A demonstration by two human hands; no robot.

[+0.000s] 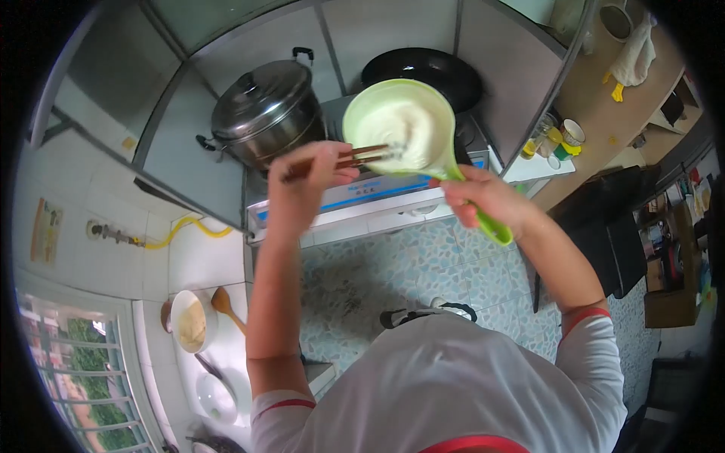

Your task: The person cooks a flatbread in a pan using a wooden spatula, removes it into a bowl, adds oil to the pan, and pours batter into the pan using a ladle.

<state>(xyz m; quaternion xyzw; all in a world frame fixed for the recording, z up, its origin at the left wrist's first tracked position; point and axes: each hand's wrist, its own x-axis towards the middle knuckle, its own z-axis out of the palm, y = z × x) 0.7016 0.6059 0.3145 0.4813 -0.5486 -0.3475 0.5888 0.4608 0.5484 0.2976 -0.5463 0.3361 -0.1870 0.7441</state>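
Observation:
My left hand (pixel 311 172) is closed around a pair of brown chopsticks (pixel 364 156). Their tips are in a white, thick mixture (pixel 393 132) inside a light green water scoop (pixel 451 121). Closed on the scoop's green handle, my right hand (pixel 481 198) holds it up in front of the stove. The scoop's bowl hides part of a black wok (pixel 423 68) behind it. A lidded steel pot (pixel 266 109) stands to the left, just beyond my left hand.
Metal panels (pixel 393 23) surround the gas stove (pixel 377 189). At the lower left, a white bowl (pixel 195 321) of pale food sits beside a wooden spatula (pixel 224 303). Jars (pixel 545 140) stand at the right, above a black chair (pixel 596 226). A yellow hose (pixel 181 230) runs along the left wall.

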